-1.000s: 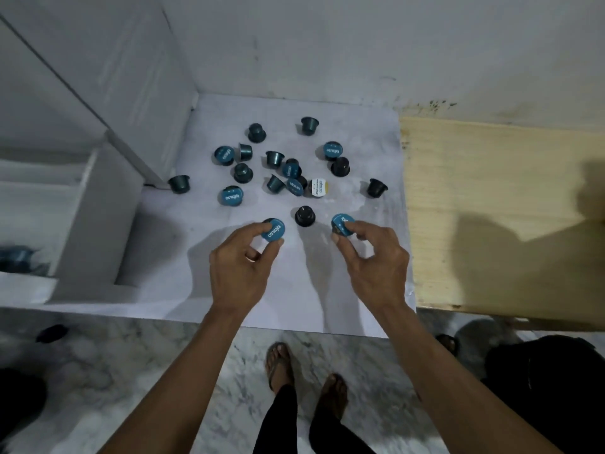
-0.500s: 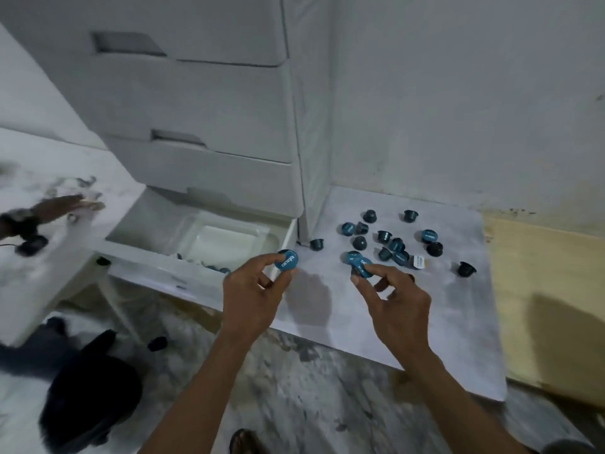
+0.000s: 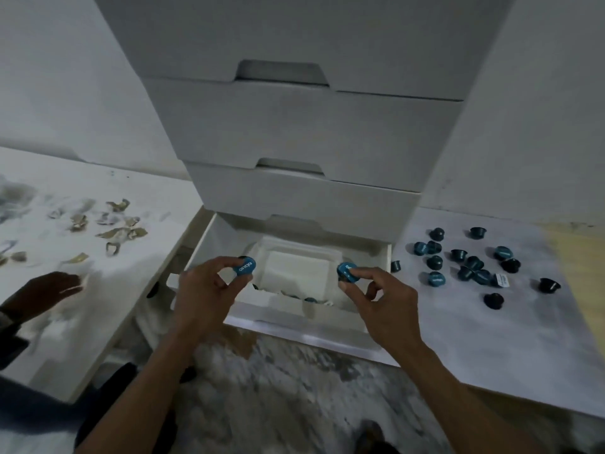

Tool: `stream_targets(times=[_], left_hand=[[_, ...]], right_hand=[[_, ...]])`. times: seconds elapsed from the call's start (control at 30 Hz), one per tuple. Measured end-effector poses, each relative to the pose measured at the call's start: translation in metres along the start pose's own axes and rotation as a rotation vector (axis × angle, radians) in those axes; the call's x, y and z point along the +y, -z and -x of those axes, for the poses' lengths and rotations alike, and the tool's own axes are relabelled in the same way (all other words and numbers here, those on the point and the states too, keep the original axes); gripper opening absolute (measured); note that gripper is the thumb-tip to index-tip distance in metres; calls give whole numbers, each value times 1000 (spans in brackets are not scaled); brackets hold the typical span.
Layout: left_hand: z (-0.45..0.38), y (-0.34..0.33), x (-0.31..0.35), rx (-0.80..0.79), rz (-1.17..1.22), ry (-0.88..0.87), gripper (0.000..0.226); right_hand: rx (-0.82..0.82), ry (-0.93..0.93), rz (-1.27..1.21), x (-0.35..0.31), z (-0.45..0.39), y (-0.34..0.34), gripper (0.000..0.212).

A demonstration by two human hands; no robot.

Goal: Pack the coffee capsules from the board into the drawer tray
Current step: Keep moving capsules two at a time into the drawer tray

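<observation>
My left hand [image 3: 203, 290] pinches a blue-lidded coffee capsule [image 3: 244, 267] over the left side of the open bottom drawer [image 3: 294, 326]. My right hand [image 3: 383, 299] pinches a second blue capsule [image 3: 347, 271] over the drawer's right side. Inside the drawer lies a white tray [image 3: 288, 267], with a few dark capsules [image 3: 309, 300] showing along its near edge. Several more capsules [image 3: 471, 263] lie scattered on the pale board [image 3: 491, 339] to the right.
Above the open drawer rises a white cabinet with shut drawers [image 3: 304, 126]. A white surface [image 3: 98, 257] on the left carries torn foil scraps [image 3: 114, 224], and another person's hand [image 3: 49, 290] reaches over it. Marble floor [image 3: 278, 388] lies below, and a wooden panel [image 3: 579, 257] sits at the far right.
Both hands lifted a capsule each off the board and carried them left to the open drawer. The view swung left from the board to the cabinet.
</observation>
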State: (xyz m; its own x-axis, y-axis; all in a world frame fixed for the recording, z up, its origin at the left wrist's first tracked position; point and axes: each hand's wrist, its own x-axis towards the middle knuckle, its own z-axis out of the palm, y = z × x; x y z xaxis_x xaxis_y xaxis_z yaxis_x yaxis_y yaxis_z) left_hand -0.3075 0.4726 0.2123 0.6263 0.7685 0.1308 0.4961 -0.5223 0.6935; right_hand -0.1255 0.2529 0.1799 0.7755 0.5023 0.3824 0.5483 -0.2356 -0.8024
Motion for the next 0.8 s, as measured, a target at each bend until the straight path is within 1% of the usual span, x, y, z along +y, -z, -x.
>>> stream_targets(times=[0.1, 0.23, 0.33, 0.4, 0.5, 0.63, 0.7, 0.8], left_hand=[[-37, 1, -19, -89, -27, 31, 20], [-71, -13, -42, -223, -97, -24, 19], [-94, -24, -56, -322, -145, -32, 20], [-107, -31, -61, -383, -194, -51, 22], [-127, -47, -70, -474, -246, -81, 22], [-145, -69, -88, -651, -331, -138, 24], [-153, -77, -93, -723, -374, -172, 24], [-163, -90, -103, -810, -397, -222, 25]], right_hand=[[-71, -28, 27, 0, -18, -26, 23], [-176, -47, 63, 20, -43, -61, 22], [-252, -72, 108, 37, -57, -86, 23], [-327, -99, 110, 45, -64, -101, 22], [-456, -62, 157, 57, -74, -127, 23], [-658, -93, 231, 70, -83, -160, 27], [-727, -95, 257, 72, -88, -172, 29], [-803, -46, 283, 76, -90, -187, 28]])
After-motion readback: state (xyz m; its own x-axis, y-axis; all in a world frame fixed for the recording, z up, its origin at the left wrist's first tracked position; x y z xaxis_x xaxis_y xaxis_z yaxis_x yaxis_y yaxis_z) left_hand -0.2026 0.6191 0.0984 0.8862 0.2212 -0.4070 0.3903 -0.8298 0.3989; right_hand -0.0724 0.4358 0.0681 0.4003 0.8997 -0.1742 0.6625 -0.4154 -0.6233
